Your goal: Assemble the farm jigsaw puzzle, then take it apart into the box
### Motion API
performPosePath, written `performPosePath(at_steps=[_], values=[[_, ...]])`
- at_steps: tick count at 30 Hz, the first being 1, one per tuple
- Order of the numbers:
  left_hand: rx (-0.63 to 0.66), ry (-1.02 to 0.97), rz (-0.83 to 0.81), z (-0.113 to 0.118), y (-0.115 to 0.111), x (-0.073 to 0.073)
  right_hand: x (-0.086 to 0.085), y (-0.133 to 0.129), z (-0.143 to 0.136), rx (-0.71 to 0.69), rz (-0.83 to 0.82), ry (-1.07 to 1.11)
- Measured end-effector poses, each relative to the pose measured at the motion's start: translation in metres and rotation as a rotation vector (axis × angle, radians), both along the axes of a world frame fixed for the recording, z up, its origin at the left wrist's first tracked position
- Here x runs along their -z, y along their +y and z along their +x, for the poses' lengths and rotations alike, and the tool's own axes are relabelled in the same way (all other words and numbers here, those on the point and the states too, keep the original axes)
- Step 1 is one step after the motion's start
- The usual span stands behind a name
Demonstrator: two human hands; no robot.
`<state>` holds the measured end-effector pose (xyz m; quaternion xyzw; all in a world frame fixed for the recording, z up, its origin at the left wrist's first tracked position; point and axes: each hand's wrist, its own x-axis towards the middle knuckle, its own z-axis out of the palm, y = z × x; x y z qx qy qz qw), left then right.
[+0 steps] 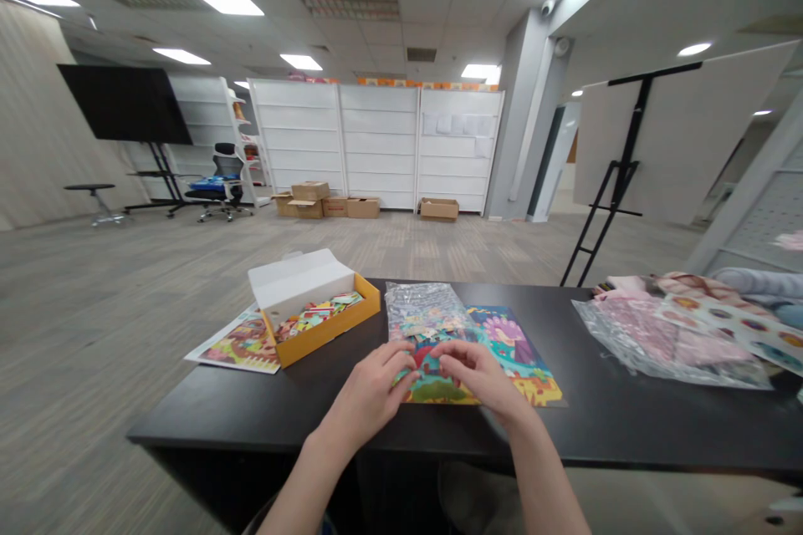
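A colourful picture puzzle with a sea scene lies flat on the dark table, and both my hands are over its left part. My left hand rests at its left edge, fingers loosely stretched and thumb apart. Facing it, my right hand has its fingers curled inward above the picture; anything between its fingertips is too small to make out. A red patch shows between the two hands. Just beyond my fingers, several loose puzzle pieces lie on or by a clear plastic bag.
An open yellow box of puzzle pieces stands on the left, beside a printed picture sheet. Plastic-wrapped pink cloth and a sticker sheet lie on the right. The black table has its near edge below my forearms.
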<state>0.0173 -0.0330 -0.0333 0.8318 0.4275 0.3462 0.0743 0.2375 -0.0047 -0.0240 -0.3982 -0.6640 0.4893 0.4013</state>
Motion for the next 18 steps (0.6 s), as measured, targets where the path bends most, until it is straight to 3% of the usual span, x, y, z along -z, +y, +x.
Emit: performPosePath(at_steps=[6,11,18], values=[[-0.289,0.100,0.066,0.015,0.015,0.013,0.011,0.014,0.012,0.328,0.015,0.027],[-0.328,0.169,-0.016,0.026,0.027,0.026,0.020,0.017,0.007,0.320,0.015,-0.001],[-0.350,0.168,-0.077,0.030,0.027,0.024,0.028,0.023,-0.004,0.259,0.039,0.004]])
